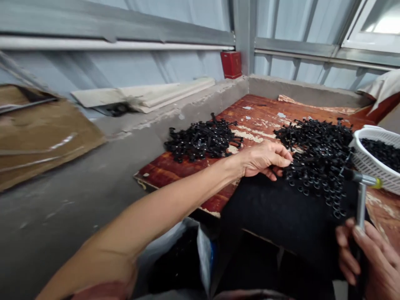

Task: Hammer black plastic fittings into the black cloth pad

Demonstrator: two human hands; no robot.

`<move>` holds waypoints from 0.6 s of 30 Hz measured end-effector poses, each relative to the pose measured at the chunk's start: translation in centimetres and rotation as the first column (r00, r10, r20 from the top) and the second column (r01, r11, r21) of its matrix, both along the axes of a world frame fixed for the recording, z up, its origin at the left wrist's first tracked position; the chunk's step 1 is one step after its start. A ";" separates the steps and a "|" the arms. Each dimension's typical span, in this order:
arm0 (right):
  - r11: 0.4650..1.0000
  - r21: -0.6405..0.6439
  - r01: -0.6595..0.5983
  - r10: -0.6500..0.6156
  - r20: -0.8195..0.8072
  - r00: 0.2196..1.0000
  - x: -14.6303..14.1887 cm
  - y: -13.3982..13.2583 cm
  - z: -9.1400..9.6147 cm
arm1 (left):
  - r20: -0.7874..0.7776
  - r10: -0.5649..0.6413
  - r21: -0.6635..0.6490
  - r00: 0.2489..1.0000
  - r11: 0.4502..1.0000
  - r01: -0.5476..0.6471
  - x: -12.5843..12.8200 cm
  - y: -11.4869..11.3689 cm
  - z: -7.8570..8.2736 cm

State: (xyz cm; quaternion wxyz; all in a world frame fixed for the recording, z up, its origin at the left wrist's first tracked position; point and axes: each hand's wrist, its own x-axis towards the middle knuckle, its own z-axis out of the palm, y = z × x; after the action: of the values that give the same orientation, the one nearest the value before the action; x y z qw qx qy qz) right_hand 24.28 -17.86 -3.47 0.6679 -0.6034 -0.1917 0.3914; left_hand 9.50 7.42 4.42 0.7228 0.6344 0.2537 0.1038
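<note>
My left hand (265, 160) reaches to the edge of a large heap of small black parts with ring-shaped ends (315, 146). Its thumb and fingertips are pinched together at the heap; a dark bit shows under the fingers, too small to make out. My right hand (368, 254) is wrapped round the handle of a small hammer (361, 200), held upright with its head at the top. The hammer has a metal neck, one black face and one yellow face. A black cloth or mat (281, 208) covers the table's near edge below the heap.
Another pile of black parts (203, 139) lies on the left of the worn red-brown wooden table (184, 177). At right stands a white plastic basket (375, 154) holding more black pieces. A red box (231, 64) sits in the wall corner. Brown cardboard (43, 137) leans at left.
</note>
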 end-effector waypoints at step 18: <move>0.990 0.105 -0.091 0.092 -0.011 0.996 -1.6 1.6 1.1 | -0.134 -0.136 -0.233 0.982 0.967 0.102 1.3 -6.8 -1.1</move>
State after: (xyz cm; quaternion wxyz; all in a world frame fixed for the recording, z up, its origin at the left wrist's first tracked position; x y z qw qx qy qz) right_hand 22.66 -16.29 -2.37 0.6811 -0.5553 -0.2341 0.4158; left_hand 10.79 0.61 3.32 0.7740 0.5685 0.2783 -0.0168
